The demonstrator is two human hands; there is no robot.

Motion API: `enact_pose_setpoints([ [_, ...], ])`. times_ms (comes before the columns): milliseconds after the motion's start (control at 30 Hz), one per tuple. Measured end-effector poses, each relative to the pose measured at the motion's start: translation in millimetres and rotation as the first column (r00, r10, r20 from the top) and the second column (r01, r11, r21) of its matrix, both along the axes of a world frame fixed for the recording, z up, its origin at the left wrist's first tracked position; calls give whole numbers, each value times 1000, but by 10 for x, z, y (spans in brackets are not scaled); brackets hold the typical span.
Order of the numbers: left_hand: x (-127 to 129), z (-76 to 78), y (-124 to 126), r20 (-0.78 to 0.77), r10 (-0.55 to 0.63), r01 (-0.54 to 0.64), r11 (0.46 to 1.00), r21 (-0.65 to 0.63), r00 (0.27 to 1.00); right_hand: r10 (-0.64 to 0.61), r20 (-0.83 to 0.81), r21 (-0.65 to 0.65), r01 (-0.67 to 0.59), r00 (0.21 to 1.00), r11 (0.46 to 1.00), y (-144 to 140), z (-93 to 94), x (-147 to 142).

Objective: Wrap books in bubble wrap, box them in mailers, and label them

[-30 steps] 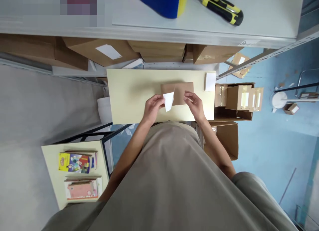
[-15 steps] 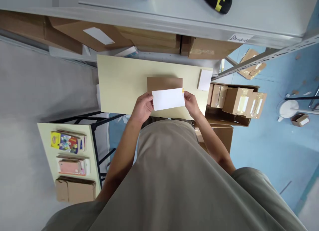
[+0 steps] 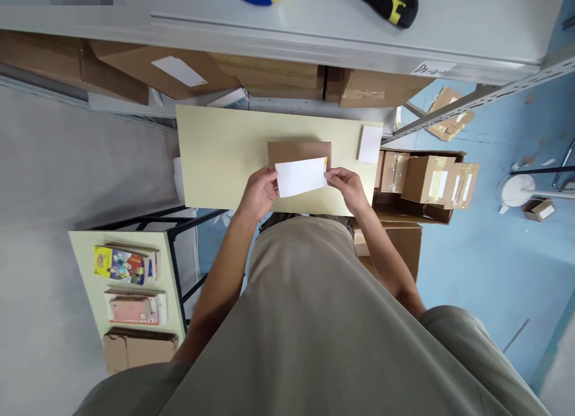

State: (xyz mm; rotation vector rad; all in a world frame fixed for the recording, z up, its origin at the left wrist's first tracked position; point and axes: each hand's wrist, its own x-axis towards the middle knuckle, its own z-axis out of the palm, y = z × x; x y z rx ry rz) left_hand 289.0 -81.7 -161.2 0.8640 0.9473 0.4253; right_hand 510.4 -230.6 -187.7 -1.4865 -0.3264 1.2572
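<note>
Head view, frame centre: left hand (image 3: 260,191) and right hand (image 3: 349,187) pinch opposite ends of a white paper (image 3: 300,177), held a second earlier by the left hand alone; spread nearly flat, it is now under two-handed control, partly hiding a brown box (image 3: 299,150).

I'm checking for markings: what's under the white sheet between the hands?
Below the white sheet, which the left hand and right hand hold, a brown package lies on the pale tabletop. Its far strip shows, with no visible markings; the sheet hides most of the rest.
</note>
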Motion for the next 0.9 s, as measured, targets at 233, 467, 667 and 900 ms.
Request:
enact_pose_setpoints([
  [233,-253,-205,96,-80,-16,15,1000,-4,997,4,58,-11,-3,998,1000,132,-19,-221],
  [467,-525,-638,110,-286,33,-14,997,70,958,297,272,174,-351,915,920,141,331,-927],
  [667,-596,-768,132,-268,30,-21,999,37,963,204,397,151,-283,895,947,120,234,-911],
  [900,-179,-984,373,-267,7,42,983,179,964,7,419,-87,32,908,996,298,-354,-237],
])
